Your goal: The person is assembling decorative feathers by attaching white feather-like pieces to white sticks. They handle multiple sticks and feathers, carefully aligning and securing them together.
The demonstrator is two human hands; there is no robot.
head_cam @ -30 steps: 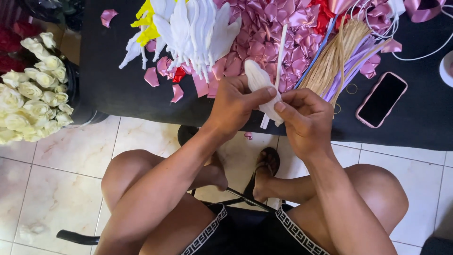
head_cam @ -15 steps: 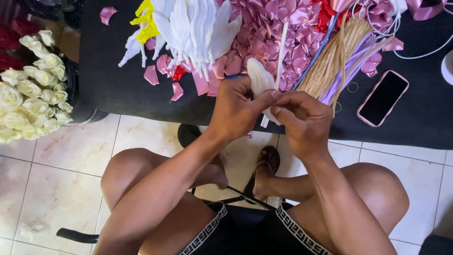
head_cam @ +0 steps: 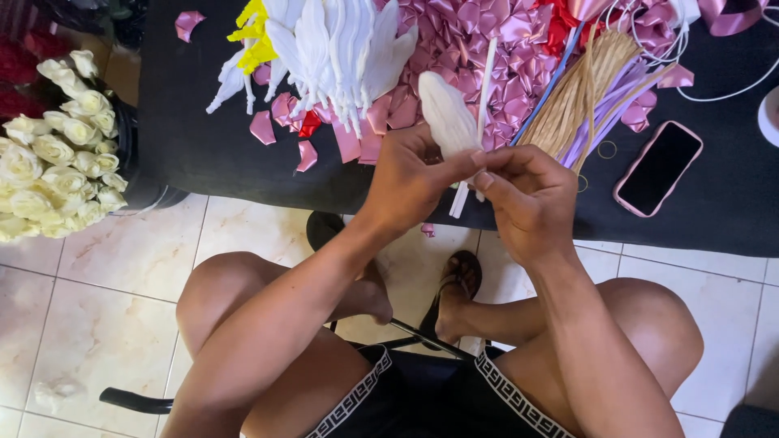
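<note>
A white petal (head_cam: 446,113) is pinched at its lower end between the closed fingertips of the left hand (head_cam: 410,180) and the right hand (head_cam: 527,195), above the near edge of the black desk (head_cam: 187,138). Its long axis is tilted, the rounded tip pointing away and slightly left. A thin white stick (head_cam: 484,89) is seen just behind it.

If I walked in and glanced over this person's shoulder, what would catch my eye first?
Probably the two hands meeting in the middle, the left hand and right hand pinching a white petal-shaped piece. Behind them, a heap of shiny pink ribbon pieces covers the dark table. At the far left sits a bunch of cream roses.
</note>
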